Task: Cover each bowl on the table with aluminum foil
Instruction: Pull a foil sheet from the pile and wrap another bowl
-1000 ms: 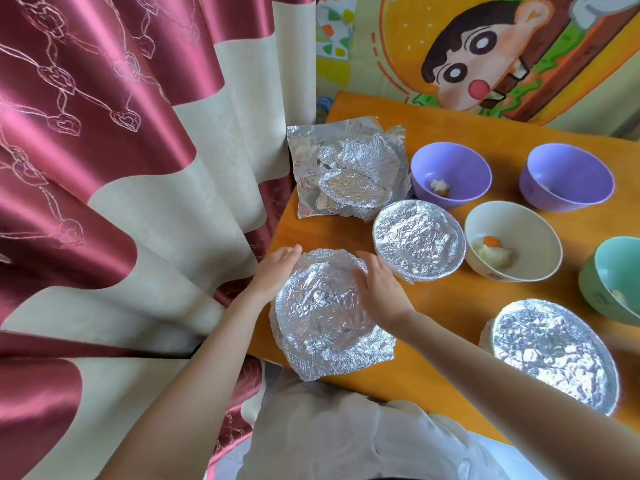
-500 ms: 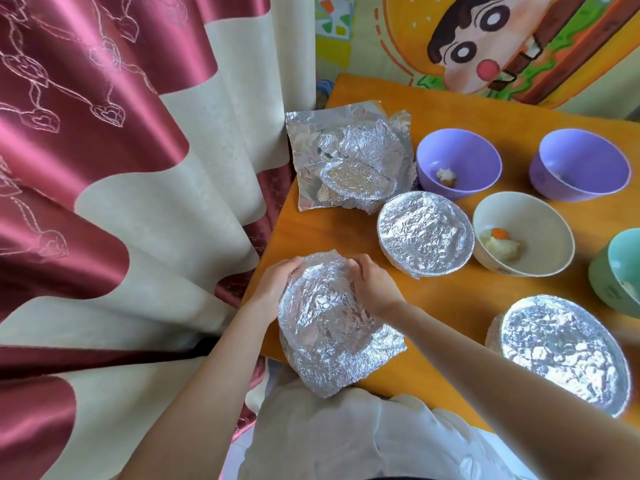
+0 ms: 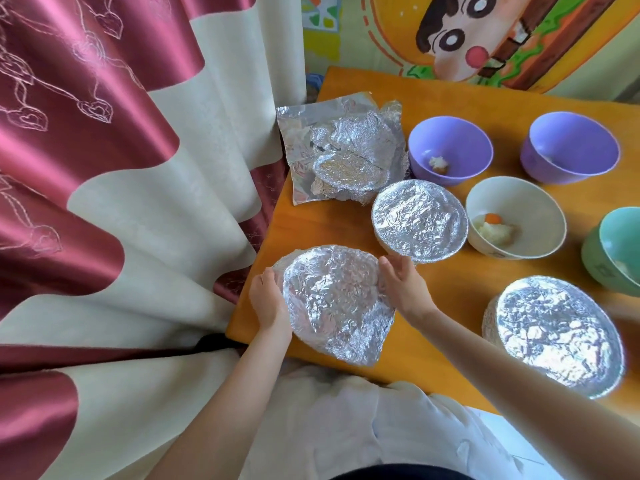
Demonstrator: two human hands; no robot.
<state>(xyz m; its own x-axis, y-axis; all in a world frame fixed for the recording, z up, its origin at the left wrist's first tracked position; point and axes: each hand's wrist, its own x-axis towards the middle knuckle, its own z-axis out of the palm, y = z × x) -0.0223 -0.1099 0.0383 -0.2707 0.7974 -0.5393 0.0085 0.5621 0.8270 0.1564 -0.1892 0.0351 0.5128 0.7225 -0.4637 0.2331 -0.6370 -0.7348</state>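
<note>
A foil-wrapped bowl (image 3: 332, 299) sits at the table's near left corner, its foil hanging loose toward me. My left hand (image 3: 268, 303) cups its left side and my right hand (image 3: 401, 289) presses its right side. Two more foil-covered bowls stand at the middle (image 3: 419, 220) and at the near right (image 3: 557, 336). Uncovered are two purple bowls (image 3: 450, 147) (image 3: 569, 147), a cream bowl (image 3: 516, 216) with food, and a teal bowl (image 3: 616, 247). A crumpled pile of foil sheets (image 3: 343, 150) lies at the far left.
The orange table (image 3: 460, 292) ends just left of the held bowl, where a red and cream curtain (image 3: 121, 202) hangs close. A painted cartoon wall (image 3: 485, 39) backs the table. My white-clothed lap (image 3: 346, 420) is below the near edge.
Both hands slid from the bowl's top rim down to its sides, smoothing the foil. The view shifted a little downward.
</note>
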